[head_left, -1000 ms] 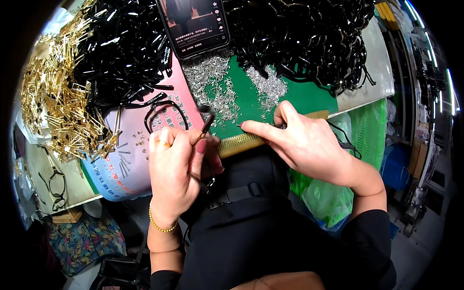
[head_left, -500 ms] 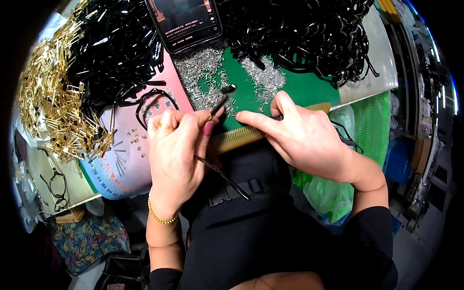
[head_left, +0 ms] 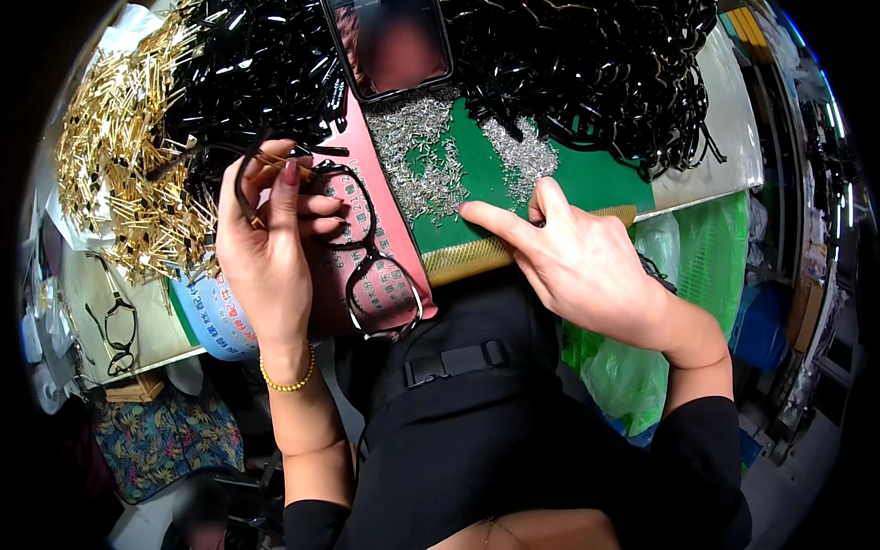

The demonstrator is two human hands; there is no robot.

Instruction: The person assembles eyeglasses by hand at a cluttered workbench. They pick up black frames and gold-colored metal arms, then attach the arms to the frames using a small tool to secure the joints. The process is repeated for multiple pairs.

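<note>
Head view: my left hand point(head_left: 266, 238) grips black glasses point(head_left: 367, 247) beside the green mat point(head_left: 587, 179); my right hand point(head_left: 577, 261), forefinger out and empty, presses the mat's near edge.

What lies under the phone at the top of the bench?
The phone lies on a heap of black frames, its lower edge over small silver pins on the green mat. Whatever is directly beneath it is covered.

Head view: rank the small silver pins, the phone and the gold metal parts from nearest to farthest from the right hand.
1. Small silver pins: on the green mat, at the right hand's index fingertip.
2. Phone: top centre, beyond the pins.
3. Gold metal parts: heap at far left, past the left hand.
</note>
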